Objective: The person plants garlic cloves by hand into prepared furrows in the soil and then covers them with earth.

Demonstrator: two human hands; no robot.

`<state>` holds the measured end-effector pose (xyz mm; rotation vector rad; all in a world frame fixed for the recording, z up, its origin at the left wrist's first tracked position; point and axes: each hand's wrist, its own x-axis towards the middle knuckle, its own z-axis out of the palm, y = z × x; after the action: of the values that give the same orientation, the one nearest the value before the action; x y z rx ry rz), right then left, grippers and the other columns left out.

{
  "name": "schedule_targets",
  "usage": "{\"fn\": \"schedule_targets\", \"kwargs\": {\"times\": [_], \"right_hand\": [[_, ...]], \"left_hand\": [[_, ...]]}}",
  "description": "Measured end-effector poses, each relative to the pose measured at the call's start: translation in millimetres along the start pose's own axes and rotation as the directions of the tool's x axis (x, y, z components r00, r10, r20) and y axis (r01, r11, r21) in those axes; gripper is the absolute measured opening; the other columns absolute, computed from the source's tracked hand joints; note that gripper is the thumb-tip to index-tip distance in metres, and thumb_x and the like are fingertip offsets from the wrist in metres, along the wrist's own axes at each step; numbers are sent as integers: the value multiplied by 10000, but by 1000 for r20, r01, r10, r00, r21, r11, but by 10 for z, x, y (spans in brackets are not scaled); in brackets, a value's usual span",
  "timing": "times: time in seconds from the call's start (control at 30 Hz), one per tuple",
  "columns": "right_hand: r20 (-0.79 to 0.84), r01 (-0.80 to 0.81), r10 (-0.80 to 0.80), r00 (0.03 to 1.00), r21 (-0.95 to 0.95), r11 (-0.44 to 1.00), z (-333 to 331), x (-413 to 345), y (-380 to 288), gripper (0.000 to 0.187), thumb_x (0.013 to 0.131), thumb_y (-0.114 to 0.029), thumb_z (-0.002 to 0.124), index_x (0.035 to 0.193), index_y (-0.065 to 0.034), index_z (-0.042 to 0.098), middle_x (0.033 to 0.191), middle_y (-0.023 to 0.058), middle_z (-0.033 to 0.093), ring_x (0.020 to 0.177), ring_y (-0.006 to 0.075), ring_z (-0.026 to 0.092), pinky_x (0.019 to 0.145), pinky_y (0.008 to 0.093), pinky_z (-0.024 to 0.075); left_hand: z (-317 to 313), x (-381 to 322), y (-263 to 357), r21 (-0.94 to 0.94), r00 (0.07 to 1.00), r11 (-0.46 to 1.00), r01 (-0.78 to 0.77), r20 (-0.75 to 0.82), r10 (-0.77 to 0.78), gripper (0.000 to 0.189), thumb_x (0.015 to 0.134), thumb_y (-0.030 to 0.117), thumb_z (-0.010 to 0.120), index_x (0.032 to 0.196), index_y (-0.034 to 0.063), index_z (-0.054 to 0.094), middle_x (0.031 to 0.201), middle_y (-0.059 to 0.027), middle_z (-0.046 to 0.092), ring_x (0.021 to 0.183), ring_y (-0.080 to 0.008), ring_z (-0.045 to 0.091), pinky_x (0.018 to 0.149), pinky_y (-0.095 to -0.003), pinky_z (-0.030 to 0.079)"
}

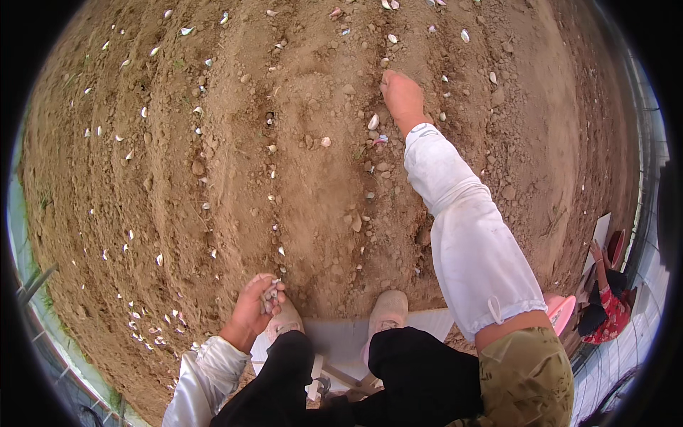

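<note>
My left hand (249, 308) curls around several garlic cloves (269, 300) close above my left shoe. My right hand (403, 97) reaches far forward, knuckles up, with its fingertips down at the soil of a furrow. Its fingers are drawn together, but their tips are hidden, so whether a clove is between them cannot be seen. Just behind that hand lies a large pale garlic clove (373, 121), and a small one (442, 116) sits to its right. Further cloves stand or lie in lines along the shallow furrows, such as one clove (272, 148) in the middle row.
My shoes (388, 309) rest on a pale board (333, 344), with a wooden folding stool frame (347, 378) below me. Loose cloves (155, 332) are scattered at lower left. A pink basin (560, 314) is beside my right arm. Another person (611, 315) crouches at far right.
</note>
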<state>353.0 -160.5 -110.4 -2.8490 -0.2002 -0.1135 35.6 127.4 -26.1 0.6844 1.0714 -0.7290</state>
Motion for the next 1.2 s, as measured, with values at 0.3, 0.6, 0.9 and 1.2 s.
{"fn": "schedule_targets", "kwargs": {"times": [0.3, 0.6, 0.9, 1.2], "right_hand": [[386, -31, 47, 921, -47, 998, -453, -134, 144, 221, 690, -275, 578, 779, -74, 606, 801, 149, 585, 788, 315, 561, 660, 401, 442], [270, 19, -10, 963, -30, 999, -326, -240, 218, 180, 692, -271, 559, 786, -125, 607, 825, 130, 564, 774, 312, 553, 638, 400, 435], [302, 82, -83, 950, 14, 997, -288, -214, 284, 173, 731, -278, 559, 781, -117, 596, 773, 124, 555, 745, 301, 548, 623, 389, 429], [271, -62, -23, 962, 301, 952, -489, -167, 83, 119, 730, -154, 546, 746, -45, 592, 660, 105, 591, 603, 222, 580, 546, 314, 438]], "left_hand": [[-3, 24, -9, -29, 998, 999, -41, 52, 42, 110, 830, 199, 450, 878, 104, 476, 755, -58, 556, 596, -160, 532, 409, -243, 385], [47, 5, -27, -31, 999, 999, -18, 28, 19, 88, 822, 170, 456, 864, 94, 454, 744, -63, 550, 573, -154, 528, 404, -239, 382], [23, 12, -24, -21, 999, 999, -24, 25, 25, 80, 822, 170, 452, 843, 93, 454, 740, -62, 553, 570, -150, 529, 391, -238, 381], [12, -1, -9, -41, 999, 999, -27, 31, 28, 89, 822, 170, 453, 853, 87, 460, 737, -61, 554, 576, -144, 538, 389, -234, 388]]}}
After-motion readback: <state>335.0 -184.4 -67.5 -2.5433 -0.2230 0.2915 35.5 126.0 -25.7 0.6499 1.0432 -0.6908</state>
